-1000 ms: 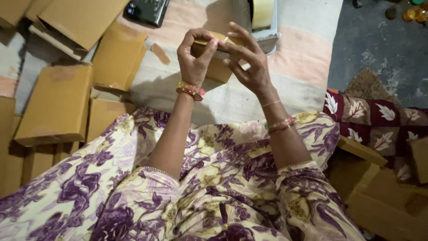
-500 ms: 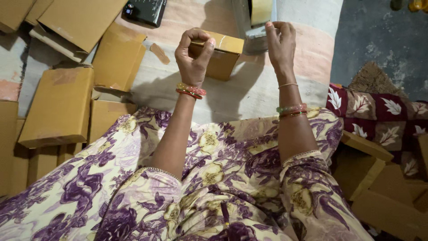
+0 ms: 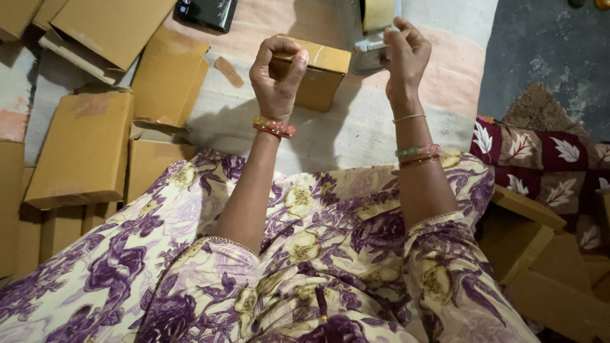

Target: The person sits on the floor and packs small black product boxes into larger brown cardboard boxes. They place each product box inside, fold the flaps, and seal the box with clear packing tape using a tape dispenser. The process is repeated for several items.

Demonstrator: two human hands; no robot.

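Left hand [image 3: 277, 71] of mine is curled tight round a small brown cardboard box [image 3: 321, 75], held up above the floor mat; to its right, my right hand [image 3: 404, 56] pinches the grey tape dispenser [image 3: 367, 35], fingers closed on it

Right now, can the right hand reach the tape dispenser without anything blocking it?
Probably yes. The right hand is already at the tape dispenser, with nothing between them; the left hand holds the small cardboard box off to the side.
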